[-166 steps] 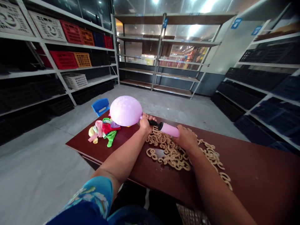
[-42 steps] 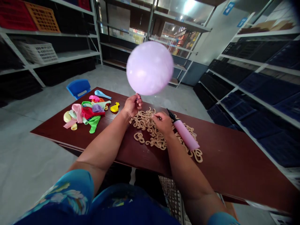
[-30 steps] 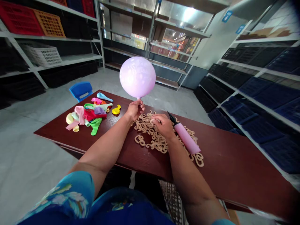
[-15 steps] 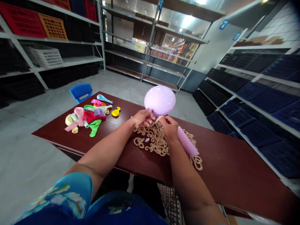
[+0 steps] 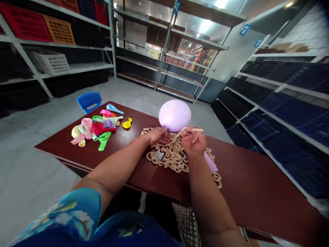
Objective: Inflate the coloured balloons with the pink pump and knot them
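Brn tbl (image 5: 252, 175) bears limp balloons (image 5: 100, 128) L, tan curly pcs (image 5: 176, 161) mid.

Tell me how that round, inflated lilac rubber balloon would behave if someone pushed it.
The round, inflated lilac rubber balloon is probably very light for its size, being blown up taut. Its smooth, curved sides suggest it would roll or drift easily. That stretched, shiny skin may squash a little under pressure and could be fragile.

The short left sleeve (image 5: 96, 206) is turquoise at the hem (image 5: 87, 192), darker blue above, with pale flowers (image 5: 61, 219) and greenish leaves (image 5: 70, 206). The dark blue top (image 5: 109, 235) bears yellowish marks (image 5: 127, 233). Black cloth (image 5: 159, 214) covers the legs (image 5: 130, 199). Both hands (image 5: 158, 135) are bare.
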`<action>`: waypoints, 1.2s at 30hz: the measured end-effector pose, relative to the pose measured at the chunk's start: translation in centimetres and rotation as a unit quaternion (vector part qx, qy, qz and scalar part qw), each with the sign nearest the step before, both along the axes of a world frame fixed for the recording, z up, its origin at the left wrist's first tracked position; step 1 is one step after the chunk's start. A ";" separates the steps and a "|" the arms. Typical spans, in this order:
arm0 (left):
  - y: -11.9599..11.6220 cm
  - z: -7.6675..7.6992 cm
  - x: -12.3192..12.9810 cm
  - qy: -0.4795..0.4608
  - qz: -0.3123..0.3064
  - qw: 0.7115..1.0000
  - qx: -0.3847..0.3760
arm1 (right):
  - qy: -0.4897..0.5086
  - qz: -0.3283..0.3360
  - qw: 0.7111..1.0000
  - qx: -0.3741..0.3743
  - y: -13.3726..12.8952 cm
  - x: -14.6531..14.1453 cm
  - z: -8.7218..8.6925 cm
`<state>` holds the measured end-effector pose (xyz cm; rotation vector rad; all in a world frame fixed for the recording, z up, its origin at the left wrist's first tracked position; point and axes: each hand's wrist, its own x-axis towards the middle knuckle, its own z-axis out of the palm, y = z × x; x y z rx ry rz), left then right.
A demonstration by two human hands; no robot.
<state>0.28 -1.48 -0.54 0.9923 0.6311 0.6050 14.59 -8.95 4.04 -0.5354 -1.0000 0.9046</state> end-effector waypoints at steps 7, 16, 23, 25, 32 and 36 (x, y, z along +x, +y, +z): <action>-0.2 0.7 -0.1 -0.002 -0.007 1.000 -0.006 | -0.247 -0.174 0.950 0.072 -0.6 0.0 0.5; -0.1 2.0 -0.5 -0.024 0.048 0.999 -0.001 | -0.595 -0.239 0.759 0.114 0.7 0.3 -1.5; -0.6 2.6 -0.5 -0.003 -0.001 1.000 -0.014 | -0.607 -0.287 0.735 0.099 1.0 0.6 -1.8; -0.7 2.5 -0.5 0.008 -0.018 1.000 0.006 | -0.602 -0.298 0.734 0.099 1.0 0.7 -1.9; -0.8 2.2 -0.6 0.046 -0.066 0.996 0.041 | -0.604 -0.331 0.718 0.099 1.2 1.2 -2.1; -1.0 2.2 -0.6 0.043 -0.070 0.995 0.060 | -0.610 -0.353 0.705 0.077 1.3 1.2 -2.3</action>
